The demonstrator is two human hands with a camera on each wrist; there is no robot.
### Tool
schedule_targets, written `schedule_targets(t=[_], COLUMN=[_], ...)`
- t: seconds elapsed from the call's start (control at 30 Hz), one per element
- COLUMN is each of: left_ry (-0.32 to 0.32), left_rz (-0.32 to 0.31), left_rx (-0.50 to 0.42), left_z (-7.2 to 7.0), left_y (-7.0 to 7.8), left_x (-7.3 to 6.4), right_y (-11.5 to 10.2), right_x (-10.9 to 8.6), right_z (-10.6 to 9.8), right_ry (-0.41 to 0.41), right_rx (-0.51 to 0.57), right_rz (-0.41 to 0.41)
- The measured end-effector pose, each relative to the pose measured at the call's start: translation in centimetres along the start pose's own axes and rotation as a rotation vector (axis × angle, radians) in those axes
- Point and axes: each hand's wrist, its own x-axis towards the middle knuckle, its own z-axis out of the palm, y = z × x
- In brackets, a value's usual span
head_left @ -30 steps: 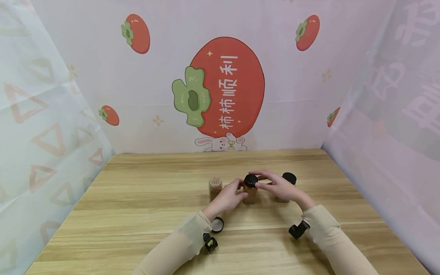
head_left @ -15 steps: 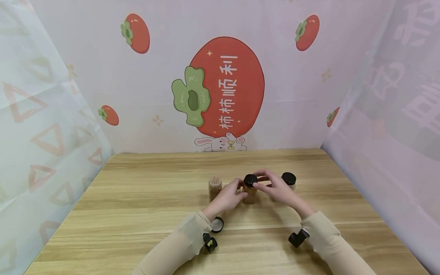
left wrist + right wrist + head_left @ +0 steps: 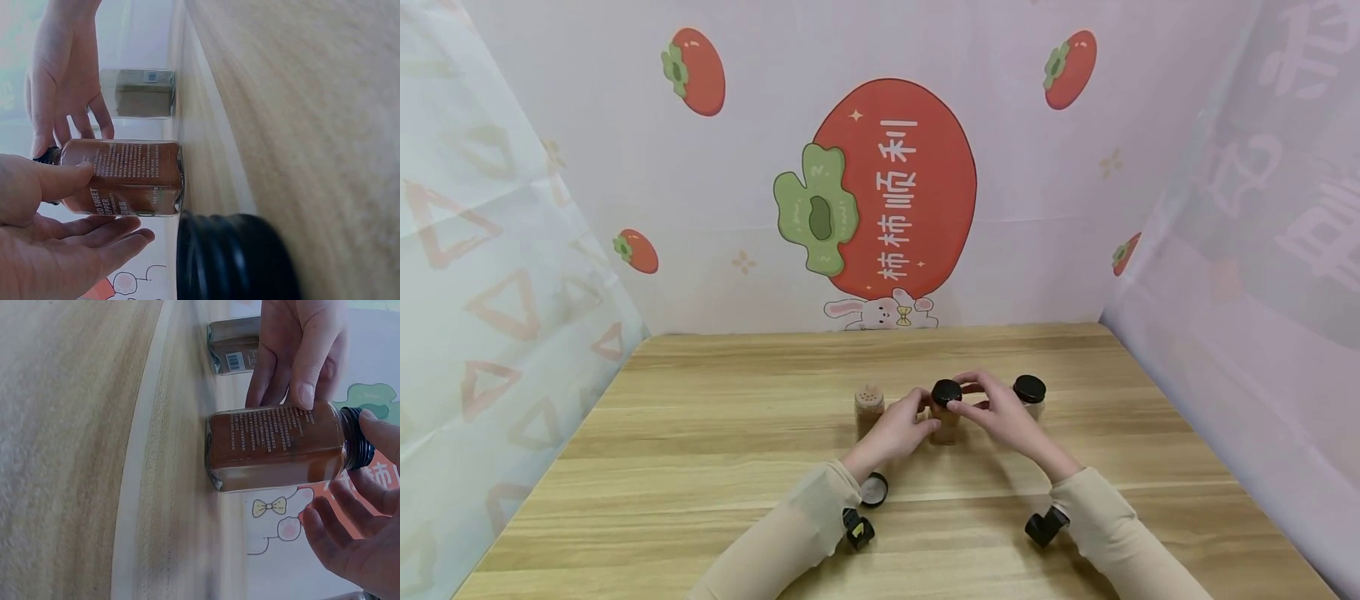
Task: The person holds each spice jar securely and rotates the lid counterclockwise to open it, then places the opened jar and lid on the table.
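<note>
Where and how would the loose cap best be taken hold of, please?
Probably by its outer rim, with a pinch grip across opposite sides, coming from above and the right. The cap lies on the table, hollow side up, so its rim is exposed, while the left sleeve crowds its left.

Middle jar [image 3: 947, 422] between left jar [image 3: 869, 410] and right jar [image 3: 1031, 395], loose cap [image 3: 874, 490] nearer

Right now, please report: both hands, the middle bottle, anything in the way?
Left hand holding middle bottle. Right hand pinching its black cap. Bottle upright, cap on. Nothing seen blocking; loose cap aside.
</note>
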Motion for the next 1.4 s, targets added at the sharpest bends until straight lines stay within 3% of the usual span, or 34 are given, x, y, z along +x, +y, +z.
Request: schedule_targets(t=[0.2, 1.0, 1.4], left_ry=[-0.002, -0.009, -0.012], left_rz=[0.002, 0.018, 0.014], left_rx=[0.022, 0.019, 0.019], left_z=[-0.1, -0.2, -0.1], left_y=[0.0, 0.0, -0.1], left_x=[0.1, 0.2, 0.2], right_y=[0.0, 0.7, 1.1], right_x=[0.1, 1.1, 1.1], right_z=[-0.2, -2.3, -2.3], right_ry=[-0.029, -0.280, -0.298], right_rx=[0.002, -0.010, 0.014], right_rz=[-0.016, -0.125, -0.112])
